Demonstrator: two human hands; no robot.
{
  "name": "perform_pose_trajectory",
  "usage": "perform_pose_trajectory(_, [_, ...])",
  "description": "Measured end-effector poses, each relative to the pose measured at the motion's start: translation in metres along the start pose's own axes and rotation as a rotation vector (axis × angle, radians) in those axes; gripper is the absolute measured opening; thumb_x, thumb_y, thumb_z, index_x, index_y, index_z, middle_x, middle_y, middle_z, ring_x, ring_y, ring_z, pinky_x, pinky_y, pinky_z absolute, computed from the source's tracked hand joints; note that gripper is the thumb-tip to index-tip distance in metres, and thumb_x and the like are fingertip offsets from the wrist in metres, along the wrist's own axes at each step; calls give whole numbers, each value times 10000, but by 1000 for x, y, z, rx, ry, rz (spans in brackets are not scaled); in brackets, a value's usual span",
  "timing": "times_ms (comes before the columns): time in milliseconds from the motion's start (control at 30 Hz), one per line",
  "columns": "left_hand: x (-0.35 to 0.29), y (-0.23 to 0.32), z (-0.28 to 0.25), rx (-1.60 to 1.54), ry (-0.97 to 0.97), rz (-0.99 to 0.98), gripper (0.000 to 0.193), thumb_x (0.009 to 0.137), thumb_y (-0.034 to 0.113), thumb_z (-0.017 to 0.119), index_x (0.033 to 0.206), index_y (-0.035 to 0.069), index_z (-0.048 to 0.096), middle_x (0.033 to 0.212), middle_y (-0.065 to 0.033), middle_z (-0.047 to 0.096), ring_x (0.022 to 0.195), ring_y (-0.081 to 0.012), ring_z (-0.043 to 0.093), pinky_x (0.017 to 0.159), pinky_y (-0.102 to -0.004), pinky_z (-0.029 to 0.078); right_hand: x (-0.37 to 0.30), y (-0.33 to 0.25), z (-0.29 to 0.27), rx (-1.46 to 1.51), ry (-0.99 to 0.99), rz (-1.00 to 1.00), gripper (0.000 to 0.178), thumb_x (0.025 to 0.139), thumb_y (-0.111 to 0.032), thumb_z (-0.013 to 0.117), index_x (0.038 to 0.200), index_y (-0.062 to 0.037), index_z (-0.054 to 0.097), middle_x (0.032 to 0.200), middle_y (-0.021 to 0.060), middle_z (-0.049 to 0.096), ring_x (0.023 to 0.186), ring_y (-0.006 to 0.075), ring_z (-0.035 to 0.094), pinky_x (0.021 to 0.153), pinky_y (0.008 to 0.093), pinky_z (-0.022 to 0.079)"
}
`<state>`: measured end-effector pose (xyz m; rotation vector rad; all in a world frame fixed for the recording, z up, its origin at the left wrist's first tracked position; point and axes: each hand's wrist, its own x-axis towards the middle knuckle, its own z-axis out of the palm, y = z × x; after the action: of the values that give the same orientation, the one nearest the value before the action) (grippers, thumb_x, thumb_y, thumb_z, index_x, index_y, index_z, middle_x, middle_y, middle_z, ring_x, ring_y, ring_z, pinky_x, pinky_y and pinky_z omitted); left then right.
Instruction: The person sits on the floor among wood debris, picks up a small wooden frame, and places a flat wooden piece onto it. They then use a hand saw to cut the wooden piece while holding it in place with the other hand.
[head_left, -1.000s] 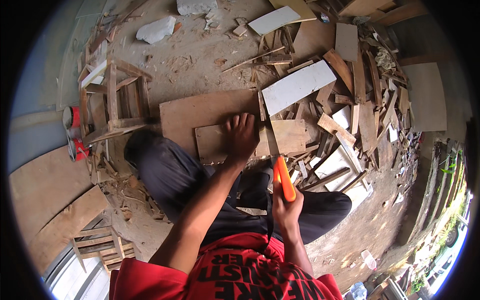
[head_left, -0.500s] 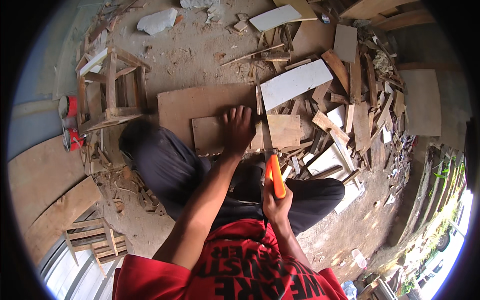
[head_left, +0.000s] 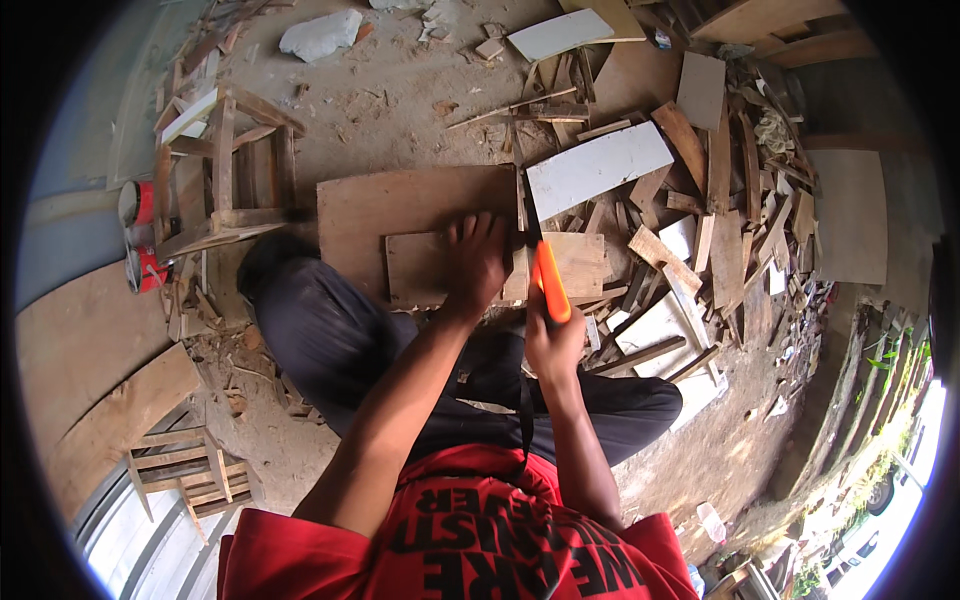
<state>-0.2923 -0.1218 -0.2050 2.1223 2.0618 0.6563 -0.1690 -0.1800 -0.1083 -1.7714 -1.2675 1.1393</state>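
Note:
My left hand presses flat on a small plywood board that lies over a larger brown board on the ground. My right hand grips the orange handle of a hand saw. The saw's thin blade runs away from me across the small board, just right of my left hand's fingers. My legs in dark trousers are bent beneath both arms.
A heap of wood offcuts and white panels spreads to the right. A wooden stool frame stands to the left with red tins beside it. Curved plywood sheets and a small crate lie at lower left.
The saw handle and my right hand have pushed forward toward the board. My left hand stays pressed on the small board.

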Motion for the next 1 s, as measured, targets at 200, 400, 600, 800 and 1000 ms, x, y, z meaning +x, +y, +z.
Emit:
perform_pose_trajectory(200, [-1,1,2,-23,35,-13,213,851,241,617,984,74,606,996,-114,579,967,-303,537,882,-476,398,35,-7,18,10,5,-12,285,962,-218,644,863,49,645,603,52,573,600,85,501,549,316,429])
perform_pose_trajectory(400, [4,5,4,-6,118,-16,161,914,267,592,953,110,587,965,-81,582,948,-272,554,887,-458,410,-3,35,11,324,148,-126,230,960,-160,636,818,20,620,580,-8,521,556,44,481,485,258,374])
perform_pose_trajectory(600, [1,3,17,23,72,-65,156,948,281,571,962,126,582,985,-66,587,995,-258,563,890,-464,418,-49,21,-31,244,151,-237,189,961,-110,612,826,22,604,599,3,520,558,48,462,497,259,374])
perform_pose_trajectory(800, [10,19,21,45,59,-75,175,944,287,576,976,116,593,990,-69,590,990,-260,559,873,-470,407,-109,32,-56,152,99,-141,216,972,-164,632,863,21,606,589,-15,481,573,40,440,501,251,361])
perform_pose_trajectory(1000, [-5,6,11,-157,51,86,306,846,184,641,1131,96,578,1149,-105,545,1117,-312,509,962,-513,360,-152,25,-60,141,76,43,248,972,-190,638,860,27,599,574,-12,486,552,35,429,482,250,350])
